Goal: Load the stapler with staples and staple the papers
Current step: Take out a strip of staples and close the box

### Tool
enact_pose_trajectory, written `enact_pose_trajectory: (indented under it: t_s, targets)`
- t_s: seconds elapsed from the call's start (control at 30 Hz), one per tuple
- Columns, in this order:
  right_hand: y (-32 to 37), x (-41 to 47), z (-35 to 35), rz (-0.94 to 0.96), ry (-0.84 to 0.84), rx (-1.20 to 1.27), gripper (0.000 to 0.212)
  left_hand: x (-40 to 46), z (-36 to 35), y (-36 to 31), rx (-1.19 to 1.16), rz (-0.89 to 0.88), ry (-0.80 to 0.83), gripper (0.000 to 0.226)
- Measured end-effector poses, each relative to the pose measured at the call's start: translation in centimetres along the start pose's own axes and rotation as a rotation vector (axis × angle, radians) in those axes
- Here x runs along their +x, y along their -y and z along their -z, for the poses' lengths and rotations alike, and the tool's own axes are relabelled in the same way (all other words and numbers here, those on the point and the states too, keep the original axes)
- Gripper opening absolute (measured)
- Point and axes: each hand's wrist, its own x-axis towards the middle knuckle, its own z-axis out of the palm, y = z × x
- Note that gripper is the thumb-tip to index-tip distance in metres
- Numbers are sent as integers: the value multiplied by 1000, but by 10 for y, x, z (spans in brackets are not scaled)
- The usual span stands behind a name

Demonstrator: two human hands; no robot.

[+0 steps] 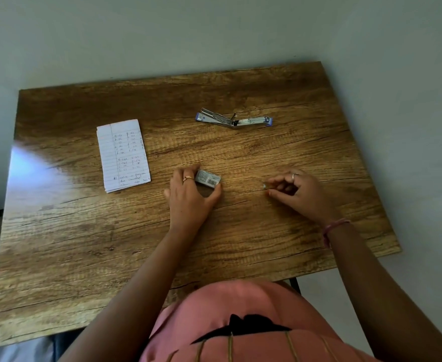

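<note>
While the opened stapler (234,119) lies upper center, left-hand fingers (188,176) grip a staple box (207,178); right-hand fingers (274,182) pinch staples (265,186) over the wooden bench (84,244) by papers (123,155).

Stapler (234,119) splayed open; lined papers (123,155) stacked left.

Bare arms, no sleeves in view. Left grip (190,195): gold-toned ring (187,178) on one finger. Right grip (297,190): silver-toned ring (295,175) on one finger; pink braided wristband (334,229) at wrist, loose tail end hanging toward near edge of tabletop (89,244). Pink top (240,304) below tabletop's near edge, black shape printed mid-chest, thin gold vertical lines under it.
</note>
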Motion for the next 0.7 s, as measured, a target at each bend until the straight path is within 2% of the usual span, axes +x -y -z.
enact_pose_trajectory:
  t_s: [0.2,0.43,0.7]
  targets:
    - [-1,6,-3,30,-6,-28,21,39,19,0,-203,86,-33,60]
    - [-3,11,-11,32,-69,-10,18,104,36,3,-142,111,-72,61]
    - [-4,15,-15,24,-114,-31,22,142,39,2,-88,105,7,61]
